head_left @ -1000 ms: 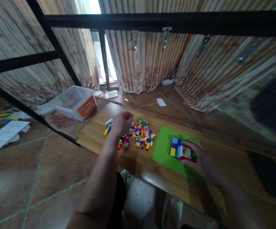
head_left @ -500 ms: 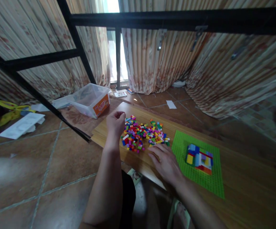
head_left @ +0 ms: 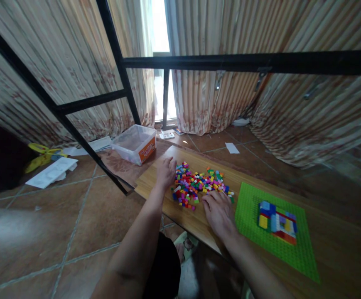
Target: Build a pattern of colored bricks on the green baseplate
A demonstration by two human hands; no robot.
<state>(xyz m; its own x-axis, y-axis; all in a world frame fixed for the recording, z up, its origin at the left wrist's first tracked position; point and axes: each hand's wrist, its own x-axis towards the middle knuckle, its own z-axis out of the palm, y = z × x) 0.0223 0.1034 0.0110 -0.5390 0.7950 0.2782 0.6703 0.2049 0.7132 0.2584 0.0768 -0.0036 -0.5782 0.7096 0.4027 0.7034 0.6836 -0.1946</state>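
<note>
A loose pile of small multicoloured toy bricks is spread on the wooden table. At the pile's left edge is my left hand, its fingers loosely bent and apart, with no brick visible in it. My right hand rests over the near right edge of the pile, fingers spread and bent down toward the bricks; its fingertips are partly hidden. To the right lies a green baseplate. On it stands a low brick build in blue, yellow, white and red.
The wooden table extends to the right. Beyond its left end, a clear plastic box with an orange label sits on the floor. Black metal bars cross in front of the curtains. A white moulded tray lies at left.
My left hand's fingers have loosened from a curled, pinched shape. My right hand has shifted slightly onto the pile's near edge, its fingers bending down. The view has tilted up and turned left.
</note>
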